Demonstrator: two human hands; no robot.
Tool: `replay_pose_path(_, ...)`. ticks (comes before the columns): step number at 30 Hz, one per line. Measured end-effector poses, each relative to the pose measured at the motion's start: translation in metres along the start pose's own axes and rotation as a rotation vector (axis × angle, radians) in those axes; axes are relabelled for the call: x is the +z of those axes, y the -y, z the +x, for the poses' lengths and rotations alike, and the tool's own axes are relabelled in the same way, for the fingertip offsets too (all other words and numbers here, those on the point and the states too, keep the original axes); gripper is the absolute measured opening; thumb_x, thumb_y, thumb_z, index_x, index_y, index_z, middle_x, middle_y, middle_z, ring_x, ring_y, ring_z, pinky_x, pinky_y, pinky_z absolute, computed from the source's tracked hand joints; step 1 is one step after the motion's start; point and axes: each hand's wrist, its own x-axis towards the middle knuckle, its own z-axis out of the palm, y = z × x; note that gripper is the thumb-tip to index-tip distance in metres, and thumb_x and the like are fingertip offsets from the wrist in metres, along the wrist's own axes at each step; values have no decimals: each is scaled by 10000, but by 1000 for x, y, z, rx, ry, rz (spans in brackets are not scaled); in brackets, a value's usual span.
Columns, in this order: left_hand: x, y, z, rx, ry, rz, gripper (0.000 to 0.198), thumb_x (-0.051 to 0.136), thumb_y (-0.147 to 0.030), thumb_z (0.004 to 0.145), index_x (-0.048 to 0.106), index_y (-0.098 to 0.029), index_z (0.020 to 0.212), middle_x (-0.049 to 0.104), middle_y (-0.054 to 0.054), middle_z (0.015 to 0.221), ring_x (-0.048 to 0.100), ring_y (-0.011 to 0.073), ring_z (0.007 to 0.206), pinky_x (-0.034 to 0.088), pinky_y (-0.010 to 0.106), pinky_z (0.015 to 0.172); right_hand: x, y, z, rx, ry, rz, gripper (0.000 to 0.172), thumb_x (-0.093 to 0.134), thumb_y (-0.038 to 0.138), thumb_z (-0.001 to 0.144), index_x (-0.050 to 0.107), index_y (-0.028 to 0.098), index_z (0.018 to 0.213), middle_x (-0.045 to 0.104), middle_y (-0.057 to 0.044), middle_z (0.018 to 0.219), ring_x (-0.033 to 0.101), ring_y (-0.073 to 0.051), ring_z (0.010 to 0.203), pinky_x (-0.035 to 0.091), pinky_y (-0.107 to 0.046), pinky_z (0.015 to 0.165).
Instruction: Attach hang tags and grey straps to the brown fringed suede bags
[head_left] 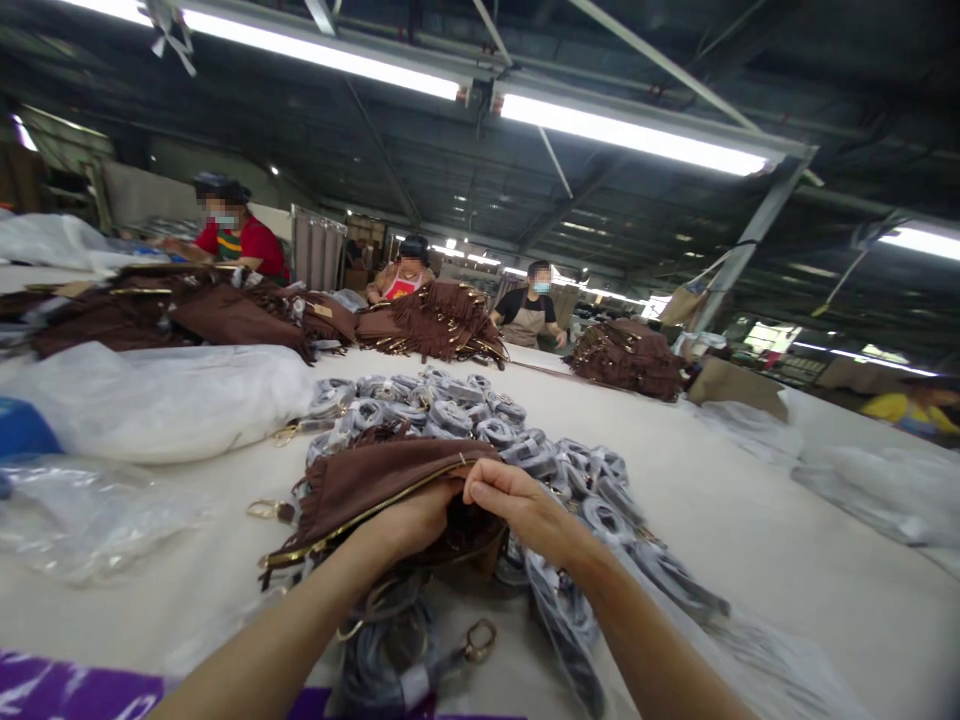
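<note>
A brown fringed bag with a gold zipper lies unzipped in front of me, its opening facing me. My left hand reaches into the opening; its fingertips are hidden inside. At the bag's right end, my right hand pinches the upper edge near the end of the zipper, fingers closed. Coiled straps in grey wrapping, with gold clasps, spread behind and to the right of the bag. Closer to me lies another wrapped coil with a metal clasp.
Clear plastic bags cover the table's left side beside a blue object. Piles of brown bags line the back, another pile farther right. Several people work beyond. More plastic lies at right.
</note>
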Motion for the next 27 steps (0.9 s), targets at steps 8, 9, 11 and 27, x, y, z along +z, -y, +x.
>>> replay_pose_path(8,6,3,16,-149,41,98,543,422,-81,823,517,-172,1349,531,134,1406,485,307,1295,328,463,1130,-9,-11,4,-111,-86,-362,165,508,186,863,535,176,700,546,25,707,493,-125,702,348,-230,664)
replay_pose_path(9,6,2,18,-144,63,104,554,430,-76,817,513,-185,1353,532,119,1408,478,298,1304,316,449,1140,-10,-12,4,-116,-88,-358,162,504,184,867,541,175,708,551,23,712,497,-125,705,350,-228,664)
replay_pose_path(11,5,-1,21,-146,123,114,583,443,-60,798,510,-209,1358,550,91,1395,473,278,1312,317,415,1145,-13,-12,6,-113,-106,-337,170,499,194,881,547,176,719,548,27,705,492,-123,695,348,-222,648)
replay_pose_path(27,27,26,26,-299,-12,-77,489,470,-106,793,602,-201,1254,671,61,1244,527,276,1248,323,412,1138,-7,-2,2,68,72,-1066,202,504,145,760,692,137,687,685,-76,747,557,-158,639,326,-270,555)
